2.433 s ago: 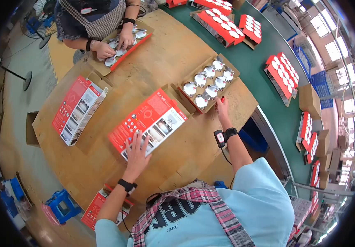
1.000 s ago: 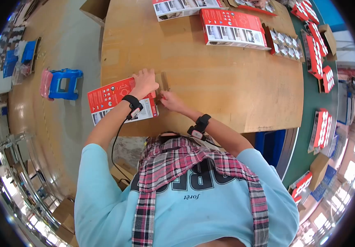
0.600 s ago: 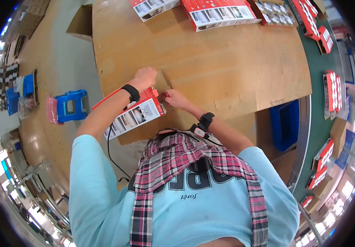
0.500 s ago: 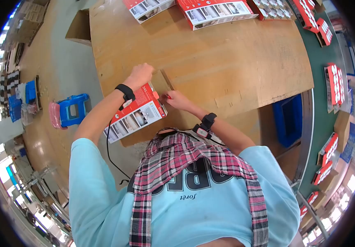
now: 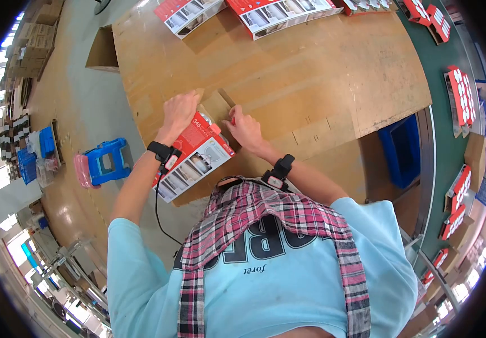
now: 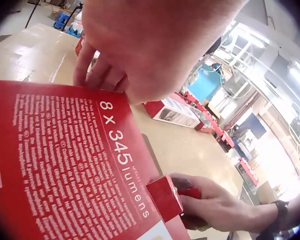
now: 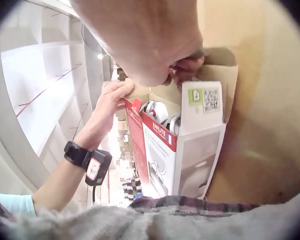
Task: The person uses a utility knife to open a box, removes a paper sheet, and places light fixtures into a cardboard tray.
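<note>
A red and white printed box point(image 5: 201, 152) lies at the table's near edge with its end flaps unfolded. Round silvery lamps point(image 7: 157, 111) show inside that end in the right wrist view. The left hand point(image 5: 180, 112) pinches a brown flap point(image 7: 139, 91) at the box's upper corner. At the other side of the opening is the right hand point(image 5: 246, 130), fingers curled round a small red and black object point(image 6: 190, 192), beside the white flap point(image 7: 202, 102) with a printed code. What the object is cannot be told.
Two more printed boxes point(image 5: 282, 16) point(image 5: 189, 17) and a lamp tray point(image 5: 367, 5) lie at the table's far side. Right of the table point(image 5: 333, 73) runs a green conveyor point(image 5: 437, 101) with red trays. A blue bin point(image 5: 402, 152) stands below the right edge.
The left hand has gone from resting on a box farther up the table to the flap of this one. The right hand has left the lamp tray and come to the box's open end.
</note>
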The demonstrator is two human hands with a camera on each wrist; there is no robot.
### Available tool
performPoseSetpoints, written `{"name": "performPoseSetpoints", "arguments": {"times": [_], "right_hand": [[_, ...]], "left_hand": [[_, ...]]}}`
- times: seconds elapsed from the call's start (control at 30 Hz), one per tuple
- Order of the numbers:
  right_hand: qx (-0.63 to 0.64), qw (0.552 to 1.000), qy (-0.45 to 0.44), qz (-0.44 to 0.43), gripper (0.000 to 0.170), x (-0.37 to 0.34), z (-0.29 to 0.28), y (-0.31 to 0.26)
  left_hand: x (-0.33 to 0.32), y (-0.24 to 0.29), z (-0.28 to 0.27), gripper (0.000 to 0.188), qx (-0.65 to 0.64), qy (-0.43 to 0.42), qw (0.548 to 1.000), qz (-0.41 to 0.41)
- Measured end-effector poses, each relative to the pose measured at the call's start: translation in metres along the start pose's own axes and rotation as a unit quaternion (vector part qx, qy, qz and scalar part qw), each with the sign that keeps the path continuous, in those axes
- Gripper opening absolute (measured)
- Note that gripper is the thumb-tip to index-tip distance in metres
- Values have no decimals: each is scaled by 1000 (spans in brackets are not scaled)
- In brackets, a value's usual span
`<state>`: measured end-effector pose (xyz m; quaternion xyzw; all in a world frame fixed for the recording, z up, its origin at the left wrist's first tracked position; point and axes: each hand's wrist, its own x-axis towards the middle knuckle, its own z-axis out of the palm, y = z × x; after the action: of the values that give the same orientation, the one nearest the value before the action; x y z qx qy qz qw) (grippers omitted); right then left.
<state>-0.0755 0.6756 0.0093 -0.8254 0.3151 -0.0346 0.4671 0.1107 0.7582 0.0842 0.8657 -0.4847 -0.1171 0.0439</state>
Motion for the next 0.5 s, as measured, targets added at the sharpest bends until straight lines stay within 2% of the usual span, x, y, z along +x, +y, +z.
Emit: {"name": "performPoseSetpoints", "arguments": {"times": [0.1,0.23,0.33,0.43,0.5], "right_hand": [[-50,999,1,10,40,2,-10,-10],[-115,993,-10,-4,36,9,-25,-7],[-149,983,55,-92,35,12,-20,8],[-159,987,-17,-22,35,4,-21,4],[-157,987,-42,-7,33,7,-20,0]], "left_hand": [[-4,-7,8,32,-49,97,994,16],[-5,-3,27,33,-131,96,985,-51],[-3,3,52,34,-157,87,979,-92],[-1,8,59,34,-134,105,979,-111],[0,10,60,35,-132,109,978,-117]]}}
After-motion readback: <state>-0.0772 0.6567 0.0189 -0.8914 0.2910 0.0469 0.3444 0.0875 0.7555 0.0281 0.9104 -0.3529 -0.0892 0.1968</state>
